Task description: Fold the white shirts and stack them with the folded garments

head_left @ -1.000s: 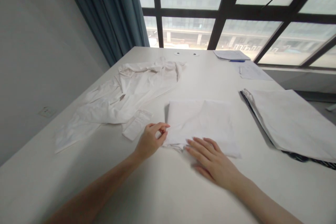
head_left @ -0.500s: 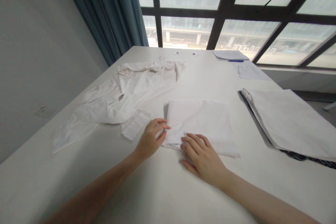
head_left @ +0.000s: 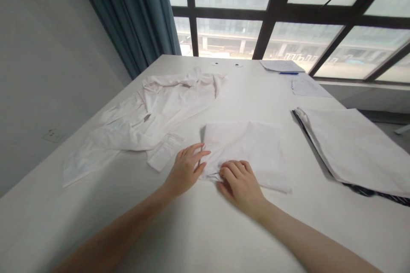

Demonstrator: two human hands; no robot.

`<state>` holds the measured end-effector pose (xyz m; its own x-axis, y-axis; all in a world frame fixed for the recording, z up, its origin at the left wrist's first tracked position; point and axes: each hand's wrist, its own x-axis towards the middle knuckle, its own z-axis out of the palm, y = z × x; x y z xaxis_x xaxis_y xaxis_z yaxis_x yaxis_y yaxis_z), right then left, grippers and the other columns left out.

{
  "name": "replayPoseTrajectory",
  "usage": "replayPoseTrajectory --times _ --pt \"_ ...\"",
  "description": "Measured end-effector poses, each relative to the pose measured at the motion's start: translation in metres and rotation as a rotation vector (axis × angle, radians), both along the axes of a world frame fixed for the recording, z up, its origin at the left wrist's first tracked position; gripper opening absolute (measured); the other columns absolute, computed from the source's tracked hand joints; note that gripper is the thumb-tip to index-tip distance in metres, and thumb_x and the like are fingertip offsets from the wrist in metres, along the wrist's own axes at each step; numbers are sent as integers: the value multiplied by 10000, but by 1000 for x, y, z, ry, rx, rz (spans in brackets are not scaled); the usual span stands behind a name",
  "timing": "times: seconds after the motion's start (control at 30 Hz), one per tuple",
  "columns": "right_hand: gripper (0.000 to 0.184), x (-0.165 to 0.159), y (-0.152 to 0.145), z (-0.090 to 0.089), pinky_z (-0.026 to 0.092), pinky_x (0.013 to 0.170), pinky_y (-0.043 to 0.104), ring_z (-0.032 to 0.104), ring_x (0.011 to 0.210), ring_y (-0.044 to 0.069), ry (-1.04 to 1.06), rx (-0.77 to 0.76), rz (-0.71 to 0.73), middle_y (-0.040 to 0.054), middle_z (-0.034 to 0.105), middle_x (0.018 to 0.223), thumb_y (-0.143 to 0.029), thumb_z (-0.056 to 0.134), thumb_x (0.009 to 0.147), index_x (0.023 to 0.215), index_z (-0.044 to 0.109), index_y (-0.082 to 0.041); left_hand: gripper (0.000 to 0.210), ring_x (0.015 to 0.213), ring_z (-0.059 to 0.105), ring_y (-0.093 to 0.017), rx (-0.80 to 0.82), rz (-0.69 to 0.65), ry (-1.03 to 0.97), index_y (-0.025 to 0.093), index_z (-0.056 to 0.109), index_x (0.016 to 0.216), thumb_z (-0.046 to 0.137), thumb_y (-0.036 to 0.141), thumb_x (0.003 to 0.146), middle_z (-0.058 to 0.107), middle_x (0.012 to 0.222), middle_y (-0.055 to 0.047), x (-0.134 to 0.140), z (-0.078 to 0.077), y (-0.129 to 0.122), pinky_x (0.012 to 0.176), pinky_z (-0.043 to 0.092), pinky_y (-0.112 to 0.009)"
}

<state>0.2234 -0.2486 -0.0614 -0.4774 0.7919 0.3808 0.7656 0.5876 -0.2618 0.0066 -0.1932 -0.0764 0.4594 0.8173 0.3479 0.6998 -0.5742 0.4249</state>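
I get daylight through the windows ahead, their panes hazy with glare. The left wall reads dim to me, and soft shadow spreads beside the left forearm on the tabletop. My feed is soft; the folded white cloth shows low contrast, and wide-angle stretch pulls the edges.

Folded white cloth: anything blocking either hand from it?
Nothing visible blocks either: the left hand is at the left edge of the folded white cloth, the right hand at its near edge. The loose white garment lies apart.
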Motion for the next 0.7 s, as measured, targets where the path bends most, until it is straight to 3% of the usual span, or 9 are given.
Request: replayPoseTrajectory --times 0.2,0.37,0.53,0.7 --pt "178 2 -1 -1 336 866 380 553 968 220 -11 87 3 50 675 1036 -123 565 859 1015 559 -207 297 1195 508 -239 1 2 18 268 639 1141 575 166 869 544 1260 -75 1 3 -3 1023 374 -426" --pt "156 6 -2 0 329 851 384 552 977 223 -41 97 14 51 678 1035 -192 591 890 1044 578 -217 266 1230 476 -267 51 -4 52 259 674 1077 596 160 843 534 1288 -89 3 7 -7 1035 353 -441" --pt "120 7 0 -3 328 860 384 541 955 219 -80 132 51 43 673 1014 -151 640 847 944 596 -206 345 1386 366 -236 58 -106 128 256 627 1203 458 125 932 515 1423 -51 2 3 -4 1099 280 -435" --pt "49 16 7 -2 328 885 385 549 997 207 8 85 159 38 666 995 -224 645 878 876 600 -205 417 1403 354 -216 12 -83 168 278 565 1306 418 110 954 497 1458 -18 2 -2 -2 1116 272 -441"
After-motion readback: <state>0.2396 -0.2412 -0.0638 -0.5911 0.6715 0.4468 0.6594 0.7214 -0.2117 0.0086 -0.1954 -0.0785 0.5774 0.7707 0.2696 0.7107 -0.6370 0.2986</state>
